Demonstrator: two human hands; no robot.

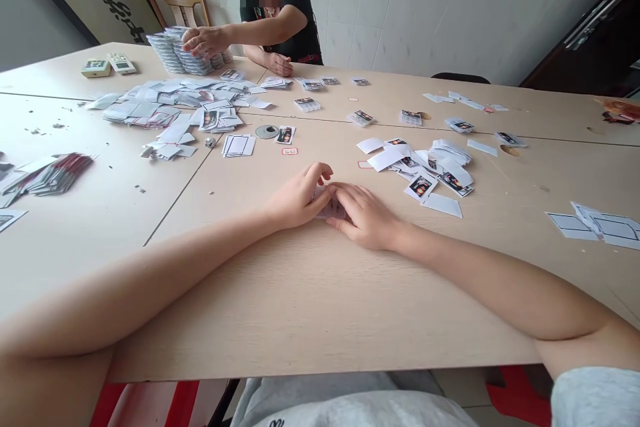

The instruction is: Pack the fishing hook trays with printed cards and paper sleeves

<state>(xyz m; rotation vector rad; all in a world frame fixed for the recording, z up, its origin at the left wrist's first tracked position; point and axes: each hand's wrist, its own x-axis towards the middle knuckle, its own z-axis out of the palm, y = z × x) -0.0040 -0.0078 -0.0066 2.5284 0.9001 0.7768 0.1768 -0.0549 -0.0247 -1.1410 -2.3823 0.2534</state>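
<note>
Both of my hands meet over a small clear packet (333,205) on the wooden table (320,307). My left hand (300,199) grips the packet's left side, its fingers bent. From the right, my right hand (367,215) holds the other side between thumb and fingers. Much of the packet is hidden under my fingers. Beyond my right hand lies a loose heap of white and dark printed cards (421,185). A round metal lid (267,131) and a small printed card (285,135) lie past my left hand.
Across the table a person (295,20) reaches to stacked packets (175,53). White packets (150,103) are piled at the back left, a red-edged stack (63,173) at far left. Small packs (411,118) dot the back. Bordered cards (617,229) lie far right.
</note>
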